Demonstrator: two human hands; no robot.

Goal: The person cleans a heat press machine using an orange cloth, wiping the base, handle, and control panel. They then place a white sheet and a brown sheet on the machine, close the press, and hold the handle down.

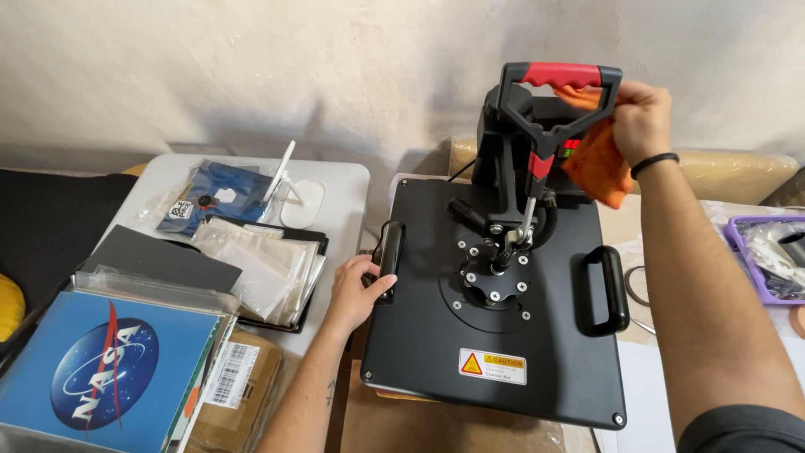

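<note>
— Head view, big to small: what fills the space between the hands?

— A black heat press [503, 335], its flat top plate shut down, with a side handle at each edge. The left hand [356, 289] is curled around the left side handle [390, 252], fingers closed over it, apparently to keep the machine from shifting.

— And the other hand?

— The right hand [641, 117] is raised behind the press, just beside the red-gripped lever [560, 75]. It is closed on a crumpled orange cloth [599, 159], which hangs down from the fist against the machine's rear housing. I think the cloth works as a pad between palm and lever, but the fold hides whether the fingers touch the grip itself.

— What lies out past the left hand?

— A white folding table [335, 172] carrying a blue printed sheet [101, 369] on a stack, a black sheet [163, 260] and clear plastic sleeves [268, 264], all within easy reach. A white stand [300, 197] sits farther back.

— Past the right arm?

— A purple tray [746, 252], well apart, at the frame's edge.
</note>
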